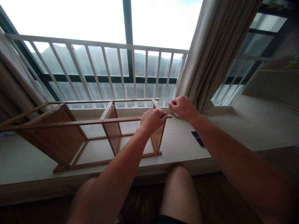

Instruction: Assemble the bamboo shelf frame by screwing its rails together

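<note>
A wooden shelf rack (70, 137) lies on its side on the white window ledge (245, 124), its frame rails running left to right. My left hand (153, 119) is closed around the right end of the upper front rail. My right hand (183, 107) is pinched on a thin small tool (167, 110) at the same corner of the rack; I cannot make out what kind of tool it is. Both hands nearly touch each other at that corner.
A dark phone (198, 138) lies flat on the ledge right of the rack. A white railing (105, 71) runs along the window behind. A beige curtain (215, 53) hangs at the right. My bare knees (179, 189) are below the ledge's front edge.
</note>
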Demonstrator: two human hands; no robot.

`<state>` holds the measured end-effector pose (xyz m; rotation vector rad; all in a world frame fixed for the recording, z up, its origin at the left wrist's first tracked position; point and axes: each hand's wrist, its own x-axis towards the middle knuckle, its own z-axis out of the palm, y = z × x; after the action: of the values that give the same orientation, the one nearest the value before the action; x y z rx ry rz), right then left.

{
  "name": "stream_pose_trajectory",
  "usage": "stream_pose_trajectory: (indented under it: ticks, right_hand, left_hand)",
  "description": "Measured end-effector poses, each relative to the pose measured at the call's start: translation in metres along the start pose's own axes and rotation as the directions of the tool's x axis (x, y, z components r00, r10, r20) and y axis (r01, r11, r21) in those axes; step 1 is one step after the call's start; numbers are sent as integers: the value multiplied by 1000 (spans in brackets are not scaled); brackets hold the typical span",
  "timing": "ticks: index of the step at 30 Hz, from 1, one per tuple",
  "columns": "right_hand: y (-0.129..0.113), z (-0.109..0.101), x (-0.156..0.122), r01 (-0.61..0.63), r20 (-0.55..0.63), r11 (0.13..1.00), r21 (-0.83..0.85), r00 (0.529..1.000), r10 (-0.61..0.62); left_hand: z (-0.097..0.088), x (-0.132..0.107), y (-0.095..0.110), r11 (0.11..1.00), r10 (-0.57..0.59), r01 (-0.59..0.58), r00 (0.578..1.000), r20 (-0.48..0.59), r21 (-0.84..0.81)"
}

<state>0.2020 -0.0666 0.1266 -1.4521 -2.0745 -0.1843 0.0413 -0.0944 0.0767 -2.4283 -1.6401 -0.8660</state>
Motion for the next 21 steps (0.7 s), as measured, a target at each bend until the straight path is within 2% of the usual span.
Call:
stream_pose_trajectory:
  ticks: [14, 21]
  right_hand:
    - [-3, -2, -6, 52, -28, 998, 22, 998, -52]
    - [-1, -1, -5, 26, -7, 1000, 17, 1000, -26]
  left_hand:
    - [-1, 0, 1, 1000, -11, 11, 1000, 14, -5]
    - [3, 1, -3, 1000, 8, -9, 1000, -21, -9]
